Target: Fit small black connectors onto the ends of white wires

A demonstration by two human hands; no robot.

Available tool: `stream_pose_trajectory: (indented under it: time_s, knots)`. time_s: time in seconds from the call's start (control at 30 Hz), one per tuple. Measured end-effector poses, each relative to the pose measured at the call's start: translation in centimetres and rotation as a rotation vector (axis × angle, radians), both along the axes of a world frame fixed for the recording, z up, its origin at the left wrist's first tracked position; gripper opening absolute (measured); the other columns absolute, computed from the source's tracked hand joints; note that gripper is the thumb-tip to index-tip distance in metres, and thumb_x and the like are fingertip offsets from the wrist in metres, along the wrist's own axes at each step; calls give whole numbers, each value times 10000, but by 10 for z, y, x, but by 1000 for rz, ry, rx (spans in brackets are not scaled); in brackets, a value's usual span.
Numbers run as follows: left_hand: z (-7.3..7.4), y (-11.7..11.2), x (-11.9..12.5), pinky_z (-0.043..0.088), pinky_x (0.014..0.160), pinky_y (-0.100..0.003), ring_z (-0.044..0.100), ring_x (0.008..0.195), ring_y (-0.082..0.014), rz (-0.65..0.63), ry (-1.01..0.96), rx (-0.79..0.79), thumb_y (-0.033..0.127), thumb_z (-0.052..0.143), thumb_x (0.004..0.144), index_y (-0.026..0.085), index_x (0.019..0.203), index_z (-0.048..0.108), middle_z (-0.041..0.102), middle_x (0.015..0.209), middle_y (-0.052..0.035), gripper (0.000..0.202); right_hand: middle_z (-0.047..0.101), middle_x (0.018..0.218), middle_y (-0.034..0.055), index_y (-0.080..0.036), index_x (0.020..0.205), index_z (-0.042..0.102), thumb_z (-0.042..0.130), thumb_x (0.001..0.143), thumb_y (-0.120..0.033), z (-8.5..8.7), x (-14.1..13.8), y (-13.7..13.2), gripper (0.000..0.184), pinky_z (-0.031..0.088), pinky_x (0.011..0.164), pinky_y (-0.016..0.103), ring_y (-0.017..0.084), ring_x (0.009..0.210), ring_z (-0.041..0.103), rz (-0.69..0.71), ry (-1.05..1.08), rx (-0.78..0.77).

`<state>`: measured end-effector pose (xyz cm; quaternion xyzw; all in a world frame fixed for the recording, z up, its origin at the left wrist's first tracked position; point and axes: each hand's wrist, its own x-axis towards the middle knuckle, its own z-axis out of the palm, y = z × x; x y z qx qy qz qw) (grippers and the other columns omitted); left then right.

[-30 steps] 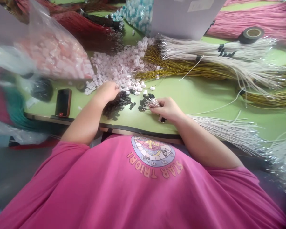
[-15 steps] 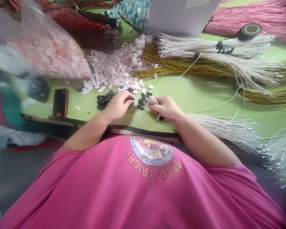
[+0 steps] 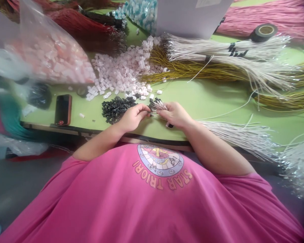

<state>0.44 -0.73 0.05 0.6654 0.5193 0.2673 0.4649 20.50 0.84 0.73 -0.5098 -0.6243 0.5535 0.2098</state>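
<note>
My right hand (image 3: 175, 114) is closed round a bundle of thin white wires (image 3: 233, 133) whose silvery tips (image 3: 159, 106) stick out to the left of its fingers. My left hand (image 3: 133, 116) is pinched at those tips; what it pinches is too small to make out. Just left of it lies a heap of small black connectors (image 3: 115, 108) on the green table (image 3: 207, 101). Behind the hands spreads a pile of pale pink plastic housings (image 3: 124, 72).
A phone (image 3: 63, 109) lies near the table's front left edge beside a clear bag of pink parts (image 3: 50, 55). Bundles of white (image 3: 230, 50), yellow (image 3: 192, 72) and pink (image 3: 268, 17) wires, a tape roll (image 3: 264, 32) and a grey box (image 3: 190, 15) fill the back.
My left hand came back from the pink housings, passed the black connectors and now meets the wire tips held by my right hand, which stayed in place.
</note>
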Motion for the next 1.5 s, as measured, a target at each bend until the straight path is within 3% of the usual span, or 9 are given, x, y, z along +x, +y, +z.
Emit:
stream_pose_trajectory:
  time_s: [0.27,0.53,0.63,0.87,1.03,1.23,1.33,1.5]
  knots:
    - [2,-2,6,492,794,-303,644,822,-160,24,32,41,252,583,812,172,895,651,705,902,-42,135,406,508,-41,-168,696,531,500,794,-310,0,-1,-2,176,332,338,190,67,399,422,10,-30,-10]
    - [-10,-3,13,498,729,-304,647,762,-162,56,1,42,274,614,787,175,856,672,715,852,-37,133,413,487,-50,-162,761,588,512,800,-332,0,-4,-4,190,330,366,195,60,392,406,25,-62,-14]
    - [-8,-3,8,498,737,-307,647,770,-162,5,7,12,269,602,794,180,848,669,712,847,-39,124,425,488,-49,-165,755,591,520,791,-327,-1,-4,-5,180,327,362,199,62,384,409,31,-73,-20]
    - [11,3,-21,470,758,-330,608,803,-171,-174,395,154,293,561,834,218,883,675,680,893,-32,145,581,724,11,-153,793,647,610,718,-343,1,0,-4,207,365,383,170,77,557,509,-12,22,53]
    - [11,39,-43,430,834,-345,564,921,-206,69,682,361,276,505,867,217,954,662,634,1024,-70,189,538,632,-4,-136,830,668,624,708,-374,-2,1,-1,271,406,361,198,68,478,458,-21,46,-77]
    - [-4,73,-51,407,748,-334,542,867,-196,-21,832,289,294,530,845,191,896,685,611,951,-59,193,490,588,-21,-150,747,628,603,719,-344,1,0,-2,198,403,361,195,66,470,459,-9,42,-59]
    - [-4,73,-51,393,750,-320,538,884,-176,-15,828,298,348,494,870,168,875,671,594,932,-48,252,511,606,-16,-165,733,613,587,715,-316,3,1,-3,154,398,369,196,73,489,476,9,37,-49]
    - [15,50,-43,396,773,-316,546,879,-161,49,728,385,287,476,898,163,933,632,631,936,-40,202,453,552,-26,-165,681,559,553,720,-276,4,1,-3,118,374,371,183,67,472,458,6,12,-36]
